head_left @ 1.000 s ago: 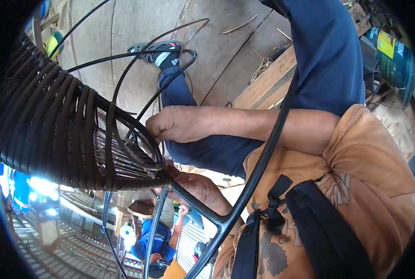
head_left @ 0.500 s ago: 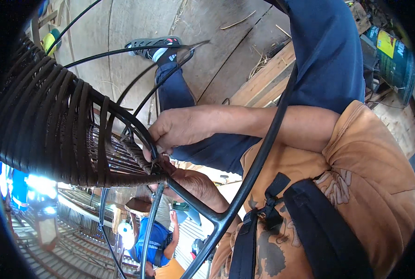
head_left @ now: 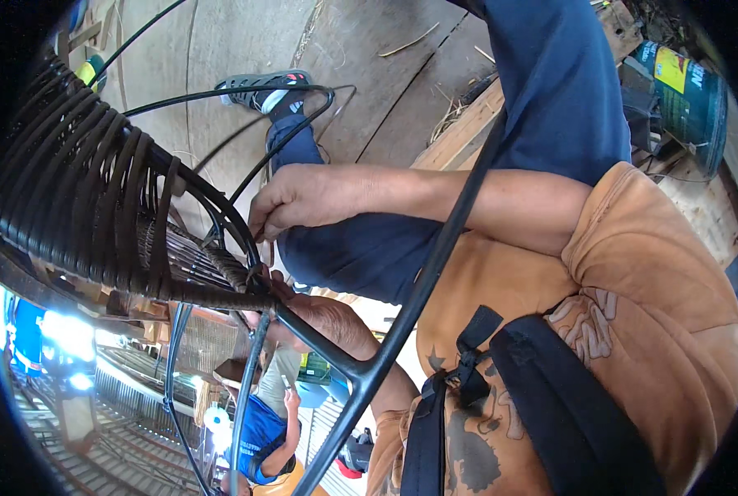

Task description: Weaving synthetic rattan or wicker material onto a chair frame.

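A dark brown woven wicker piece (head_left: pixel 80 198) on a black metal frame (head_left: pixel 348 364) fills the left side. My left hand (head_left: pixel 328 318) closes around the frame's joint, where the wrapped wicker edge meets the bar; some of its fingers are hidden behind it. Just above that joint, my right hand (head_left: pixel 303 194) pinches with bent fingers what looks like a thin wicker strand at the frame's curved rim; its fingertips are partly hidden. A long loose dark strand (head_left: pixel 328 103) loops out beyond my right hand.
My bent legs in navy trousers (head_left: pixel 551 91) lie beyond the frame. Wooden planks (head_left: pixel 460 124) and a dark green bucket (head_left: pixel 691 107) are at the upper right. Another person in a blue shirt (head_left: pixel 257 430) is in the background below. Frame bars cross before my orange shirt.
My right hand has drawn slightly up and away from the joint. My left hand stays on the joint. The wicker piece and frame have shifted a little left and down in view.
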The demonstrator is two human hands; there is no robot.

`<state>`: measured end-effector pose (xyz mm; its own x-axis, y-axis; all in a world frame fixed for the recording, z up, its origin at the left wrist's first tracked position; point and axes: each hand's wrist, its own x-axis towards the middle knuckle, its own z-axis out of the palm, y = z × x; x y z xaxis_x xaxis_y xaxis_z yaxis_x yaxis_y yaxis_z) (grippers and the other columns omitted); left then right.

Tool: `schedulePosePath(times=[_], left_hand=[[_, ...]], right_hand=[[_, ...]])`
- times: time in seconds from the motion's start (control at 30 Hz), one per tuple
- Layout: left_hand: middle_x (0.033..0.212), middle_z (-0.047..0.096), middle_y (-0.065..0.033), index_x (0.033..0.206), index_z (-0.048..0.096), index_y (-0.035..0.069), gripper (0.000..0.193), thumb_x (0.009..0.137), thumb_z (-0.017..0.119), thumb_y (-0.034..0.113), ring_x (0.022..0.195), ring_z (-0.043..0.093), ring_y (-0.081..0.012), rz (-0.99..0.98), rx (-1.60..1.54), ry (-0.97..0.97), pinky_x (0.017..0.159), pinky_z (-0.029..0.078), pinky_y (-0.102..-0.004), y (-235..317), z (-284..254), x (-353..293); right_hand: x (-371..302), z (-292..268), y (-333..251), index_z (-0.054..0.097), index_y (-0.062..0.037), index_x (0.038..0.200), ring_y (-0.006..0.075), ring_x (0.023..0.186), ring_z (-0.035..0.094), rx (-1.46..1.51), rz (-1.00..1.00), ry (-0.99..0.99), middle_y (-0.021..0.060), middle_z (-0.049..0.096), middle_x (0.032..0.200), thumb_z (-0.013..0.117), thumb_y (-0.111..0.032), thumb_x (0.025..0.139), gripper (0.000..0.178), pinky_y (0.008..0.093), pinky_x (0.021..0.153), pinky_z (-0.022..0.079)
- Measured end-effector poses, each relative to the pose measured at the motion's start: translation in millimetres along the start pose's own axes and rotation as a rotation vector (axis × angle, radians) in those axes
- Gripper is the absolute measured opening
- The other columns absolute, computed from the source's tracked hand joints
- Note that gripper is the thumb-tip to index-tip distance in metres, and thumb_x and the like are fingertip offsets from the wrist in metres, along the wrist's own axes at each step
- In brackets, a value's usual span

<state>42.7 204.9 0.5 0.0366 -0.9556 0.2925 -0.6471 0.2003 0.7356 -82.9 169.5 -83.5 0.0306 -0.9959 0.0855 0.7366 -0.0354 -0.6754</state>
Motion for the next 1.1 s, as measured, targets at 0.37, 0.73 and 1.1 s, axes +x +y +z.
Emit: schedulePosePath(times=[0.37, 0.73, 1.1], left_hand=[[0.097, 0.057, -0.0200, 0.103, 0.048, -0.007, 0.036, 0.091, 0.048, 0.027, 0.086, 0.057, -0.0234, 0.102, 0.098, -0.097, 0.077, 0.047, -0.0337, 14.9, 1.1, -6.1], [0.126, 0.040, -0.0202, 0.132, 0.030, 0.001, 0.046, 0.093, 0.043, 0.021, 0.107, 0.049, -0.0263, 0.155, 0.413, -0.340, 0.091, 0.042, -0.0348, 14.4, -15.9, -6.6], [0.113, 0.047, -0.0209, 0.126, 0.031, -0.004, 0.062, 0.086, 0.052, 0.038, 0.105, 0.050, -0.0294, -0.168, -0.267, -0.276, 0.089, 0.044, -0.0376, 12.4, -1.5, -38.2]], right_hand=[[-52.2, 25.2, -25.4, 0.054, -0.0078, 0.097, 0.0256, 0.092, 0.051, -0.868, -0.422, 0.319, 0.0089, 0.052, 0.094, 0.058, -0.011, 0.074, 0.024, 0.0369, 0.078, 0.040], [-63.5, 25.9, -61.0, 0.057, 0.0019, 0.091, 0.0186, 0.062, 0.054, -0.223, 0.015, -0.075, 0.0145, 0.057, 0.069, 0.053, -0.020, 0.080, 0.025, 0.0319, 0.059, 0.043], [-72.0, 43.5, -42.2, 0.056, 0.0029, 0.069, 0.0083, 0.058, 0.046, 0.920, 0.551, -0.083, 0.0003, 0.048, 0.060, 0.062, -0.020, 0.078, 0.025, 0.0246, 0.053, 0.038]])
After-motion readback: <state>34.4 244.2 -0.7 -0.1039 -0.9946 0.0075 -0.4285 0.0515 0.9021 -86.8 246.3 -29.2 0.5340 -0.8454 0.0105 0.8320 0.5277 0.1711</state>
